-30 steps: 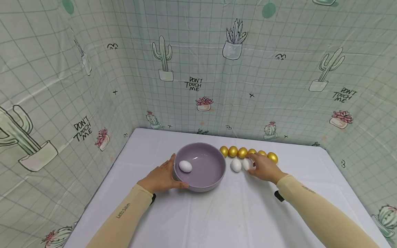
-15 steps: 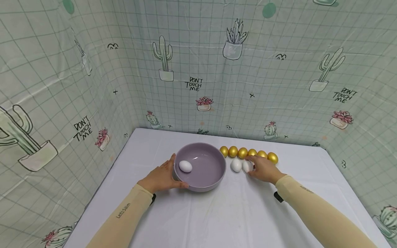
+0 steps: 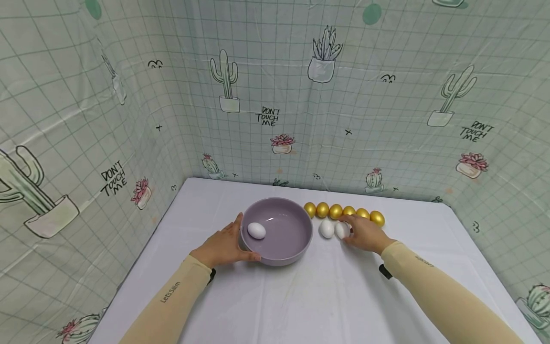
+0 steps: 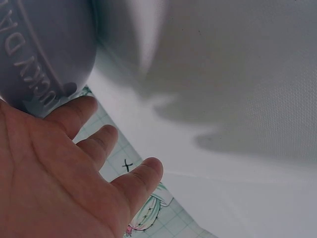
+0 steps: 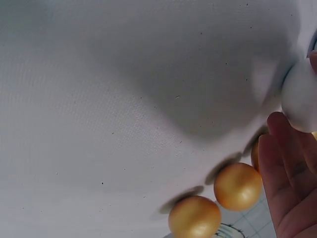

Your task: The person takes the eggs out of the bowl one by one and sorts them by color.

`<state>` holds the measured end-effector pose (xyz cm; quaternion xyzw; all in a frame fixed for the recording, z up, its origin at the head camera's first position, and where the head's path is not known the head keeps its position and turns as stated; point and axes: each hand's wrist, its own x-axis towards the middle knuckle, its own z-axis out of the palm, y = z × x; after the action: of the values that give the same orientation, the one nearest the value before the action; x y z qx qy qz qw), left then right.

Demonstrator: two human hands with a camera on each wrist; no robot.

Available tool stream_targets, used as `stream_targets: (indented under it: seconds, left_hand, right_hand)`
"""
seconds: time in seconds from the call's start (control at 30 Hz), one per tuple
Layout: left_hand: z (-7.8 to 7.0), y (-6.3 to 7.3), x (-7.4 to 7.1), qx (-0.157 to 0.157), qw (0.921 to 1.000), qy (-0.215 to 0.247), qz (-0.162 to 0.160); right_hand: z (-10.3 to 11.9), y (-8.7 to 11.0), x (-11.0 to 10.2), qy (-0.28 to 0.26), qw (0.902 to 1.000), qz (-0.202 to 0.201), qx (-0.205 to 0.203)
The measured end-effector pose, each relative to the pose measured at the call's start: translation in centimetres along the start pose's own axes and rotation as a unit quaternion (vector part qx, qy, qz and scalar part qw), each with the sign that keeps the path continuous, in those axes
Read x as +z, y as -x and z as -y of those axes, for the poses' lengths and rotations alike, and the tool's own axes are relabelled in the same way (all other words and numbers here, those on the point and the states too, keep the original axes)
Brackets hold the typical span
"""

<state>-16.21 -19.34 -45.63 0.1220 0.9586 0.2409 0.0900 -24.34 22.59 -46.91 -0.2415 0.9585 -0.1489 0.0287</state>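
Note:
A mauve bowl (image 3: 285,243) stands on the white-covered table, with one white egg (image 3: 256,231) lying inside at its left. My left hand (image 3: 225,244) rests against the bowl's left side, thumb and fingers spread along it; the left wrist view has these fingers (image 4: 138,181) stretched out below the bowl wall (image 4: 54,49). Right of the bowl, my right hand (image 3: 365,232) holds a second white egg (image 3: 342,231) between thumb and fingers, low over the table. That egg (image 5: 302,96) is partly cut off in the right wrist view. Another white egg (image 3: 327,229) sits just left of it.
Several golden eggs (image 3: 322,210) form a row behind the white ones, the right-hand ones partly covered by my right hand. Beyond the table (image 3: 275,306) hangs a checked cloth (image 3: 301,157) with cactus prints, at the back and both sides.
My right hand has shifted very slightly, fingers still at the same white egg. The left hand and the bowl stay where they were.

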Motion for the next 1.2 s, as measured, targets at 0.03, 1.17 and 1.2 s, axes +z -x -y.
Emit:
stream_targets:
  seconds: [0.03, 1.17, 1.2]
  left_hand:
    - [0.0, 0.0, 0.0, 0.0, 1.0, 0.0, 0.0]
    - [-0.3, 0.1, -0.1, 0.001, 1.0, 0.009, 0.0]
    - [-0.4, 0.2, -0.1, 0.001, 1.0, 0.009, 0.0]
  right_hand:
    - [0.0, 0.0, 0.0, -0.001, 1.0, 0.001, 0.0]
    - [2.0, -0.9, -4.9, -0.018, 0.9984, -0.045, -0.029]
    - [2.4, -1.0, -5.0, -0.019, 0.9982, -0.047, -0.033]
